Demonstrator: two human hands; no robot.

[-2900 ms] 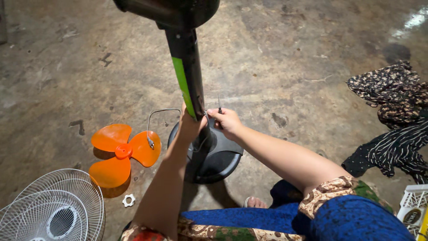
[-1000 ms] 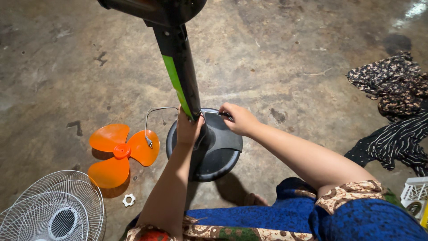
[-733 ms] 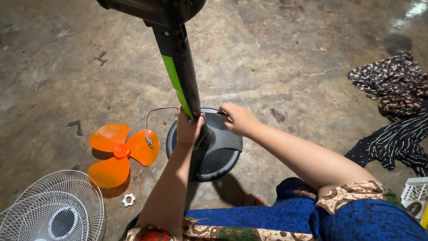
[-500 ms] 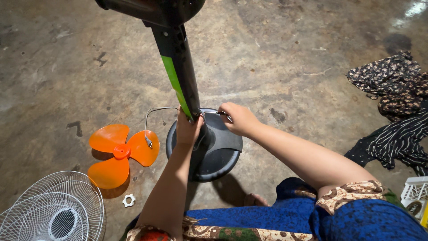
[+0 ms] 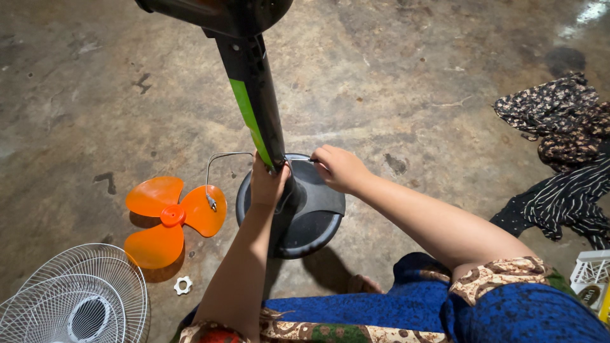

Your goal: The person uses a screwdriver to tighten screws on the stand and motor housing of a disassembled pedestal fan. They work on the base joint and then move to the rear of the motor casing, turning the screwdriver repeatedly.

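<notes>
left hand [image 5: 268, 185] grips the fan pole [image 5: 255, 105] low, just above the round base [image 5: 312, 219]. right hand [image 5: 340, 168] pinches a thin tool [image 5: 311, 160] beside the pole. orange blade [image 5: 166, 216] lies on the floor.

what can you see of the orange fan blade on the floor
The orange fan blade is a three-lobed propeller of glossy translucent plastic with a red-orange round hub. It lies flat on the concrete floor, left of the round black fan base. A grey wire end rests across its right lobe. No hand touches it.
</notes>
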